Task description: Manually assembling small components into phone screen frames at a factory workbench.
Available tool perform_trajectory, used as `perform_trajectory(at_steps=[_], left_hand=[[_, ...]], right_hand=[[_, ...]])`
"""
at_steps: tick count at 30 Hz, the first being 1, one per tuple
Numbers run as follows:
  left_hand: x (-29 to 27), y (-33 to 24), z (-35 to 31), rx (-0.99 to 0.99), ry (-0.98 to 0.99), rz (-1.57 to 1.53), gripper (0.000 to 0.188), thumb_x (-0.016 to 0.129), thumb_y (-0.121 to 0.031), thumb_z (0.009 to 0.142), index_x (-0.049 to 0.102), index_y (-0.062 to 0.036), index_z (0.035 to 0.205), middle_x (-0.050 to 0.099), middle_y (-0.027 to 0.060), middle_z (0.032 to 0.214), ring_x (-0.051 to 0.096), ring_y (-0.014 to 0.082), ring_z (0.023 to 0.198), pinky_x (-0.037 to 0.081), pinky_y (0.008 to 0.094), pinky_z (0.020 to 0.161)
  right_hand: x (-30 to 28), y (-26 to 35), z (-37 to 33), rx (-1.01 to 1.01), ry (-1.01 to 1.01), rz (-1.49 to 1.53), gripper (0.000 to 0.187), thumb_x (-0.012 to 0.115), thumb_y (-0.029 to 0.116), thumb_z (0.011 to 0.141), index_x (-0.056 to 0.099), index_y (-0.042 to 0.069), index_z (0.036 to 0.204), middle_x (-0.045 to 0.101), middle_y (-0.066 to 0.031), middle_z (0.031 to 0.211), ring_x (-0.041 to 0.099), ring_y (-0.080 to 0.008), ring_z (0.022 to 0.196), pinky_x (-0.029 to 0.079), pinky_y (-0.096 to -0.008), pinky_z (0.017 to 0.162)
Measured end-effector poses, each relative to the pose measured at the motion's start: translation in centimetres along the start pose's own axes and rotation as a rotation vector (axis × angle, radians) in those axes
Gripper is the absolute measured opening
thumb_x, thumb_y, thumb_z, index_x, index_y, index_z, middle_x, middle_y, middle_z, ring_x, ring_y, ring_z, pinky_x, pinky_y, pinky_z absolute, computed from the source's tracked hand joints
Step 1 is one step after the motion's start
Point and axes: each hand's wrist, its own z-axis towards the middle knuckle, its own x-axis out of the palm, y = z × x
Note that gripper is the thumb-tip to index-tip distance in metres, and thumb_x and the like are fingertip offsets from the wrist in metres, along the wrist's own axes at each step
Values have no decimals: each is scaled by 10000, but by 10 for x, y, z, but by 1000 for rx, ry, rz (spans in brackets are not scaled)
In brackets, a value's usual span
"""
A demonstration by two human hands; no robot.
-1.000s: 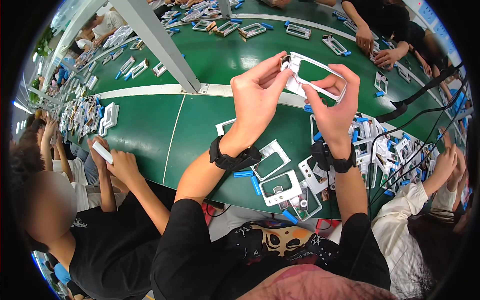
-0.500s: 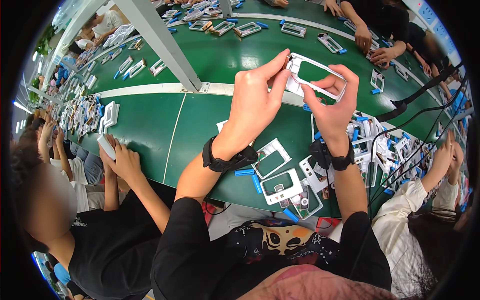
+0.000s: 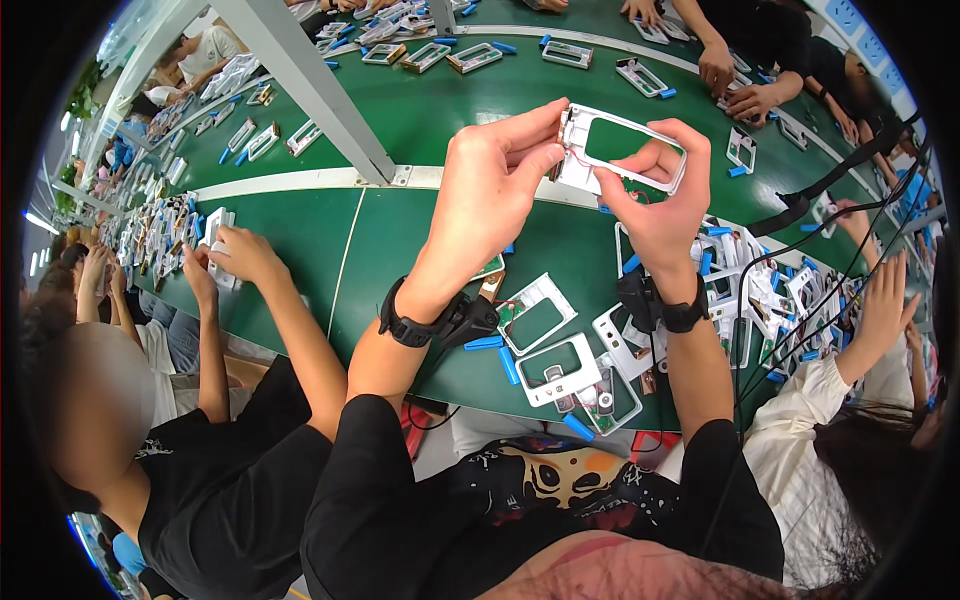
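Observation:
I hold a white rectangular plastic frame [image 3: 622,147] with an open window up over the green table [image 3: 400,240]. My left hand [image 3: 495,195] pinches its left end between thumb and fingers. My right hand [image 3: 660,200] grips its right side, one finger showing through the window. Thin red wires run along the frame's left edge. Below my wrists lie more white frames [image 3: 535,322] and small blue cylinders [image 3: 484,343] near the table's front edge.
A grey metal beam [image 3: 310,85] slants across the table at upper left. A person on my left handles a white part [image 3: 215,240]. Another person's hand [image 3: 885,305] reaches in at right beside black cables [image 3: 800,250]. Several frames lie across the far table.
My hands and the frame have stayed raised in nearly the same place; my left fingers shifted slightly on the frame's left end. The person at my left lowered their hands a little.

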Motion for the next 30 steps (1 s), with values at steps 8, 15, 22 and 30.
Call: perform_trajectory(at_steps=[8,15,22,30], left_hand=[[-2,8,9,-51,49,-155,368,632,49,827,586,75,1190,665,162,1097,653,188,994,535,295,864],[18,10,1,156,-46,101,420,669,33,793,573,79,1199,654,143,1081,643,178,974,541,290,832],[27,21,0,180,-105,29,471,687,35,775,546,85,1222,631,118,1075,613,155,958,540,289,804],[32,22,-3,157,-132,-50,441,662,43,791,550,92,1215,627,136,1098,621,162,952,545,297,802]], right_hand=[[-3,7,3,197,-5,175,547,693,-88,740,403,21,1192,575,-63,729,639,-150,657,550,-257,520],[0,10,5,272,-33,149,541,689,-81,738,410,18,1190,570,-57,713,641,-152,658,557,-264,512],[-4,9,3,235,-32,79,545,703,-74,713,421,13,1173,564,-42,682,642,-151,645,559,-265,529],[-1,13,3,188,-64,38,540,695,-75,704,426,15,1163,558,-30,676,642,-147,646,565,-272,542]])
